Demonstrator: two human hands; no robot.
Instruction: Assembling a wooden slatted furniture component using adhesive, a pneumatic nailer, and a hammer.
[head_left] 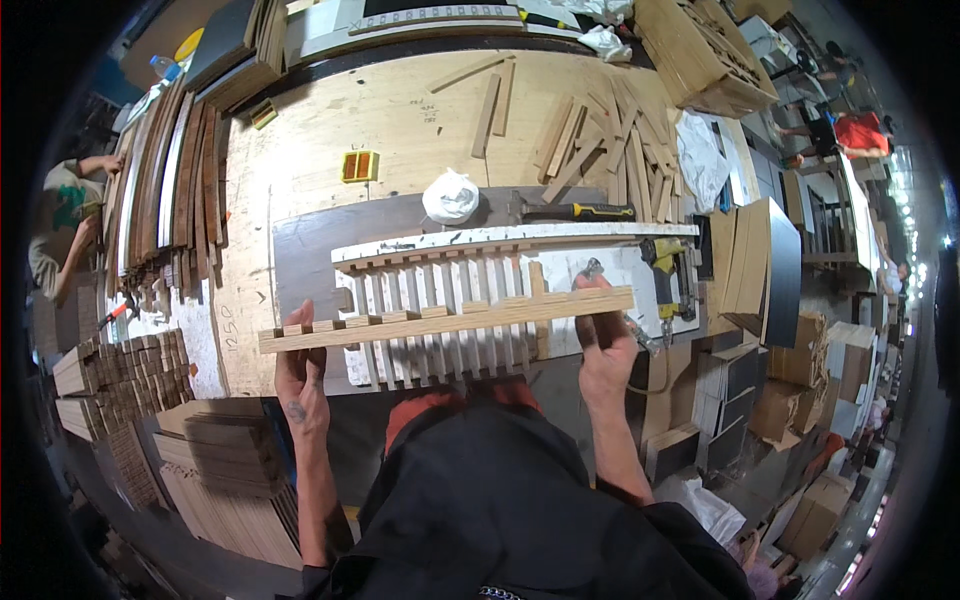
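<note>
A long notched wooden strip [450, 321] spans the space between my two hands, above a white slotted frame. My left hand [301, 375] grips it near its left end, thumb and fingers on either side. Near the right end, my right hand [606, 345] pinches it the same way. Below the strip lies the slotted frame [520, 238], with several pale slats [430, 285] set side by side across it. To the right of the slats rests a yellow and black power drill [662, 275]. A hammer [575, 211] with a yellow and black handle lies just beyond the frame.
Loose wooden strips [640, 150] are heaped at the far right of the workbench [330, 110]. A white bag [451, 197] and a small yellow box [360, 166] sit beyond the frame. Stacked boards [170, 180] stand at the left, beside another person [65, 230]. A cardboard box [700, 60] is at back right.
</note>
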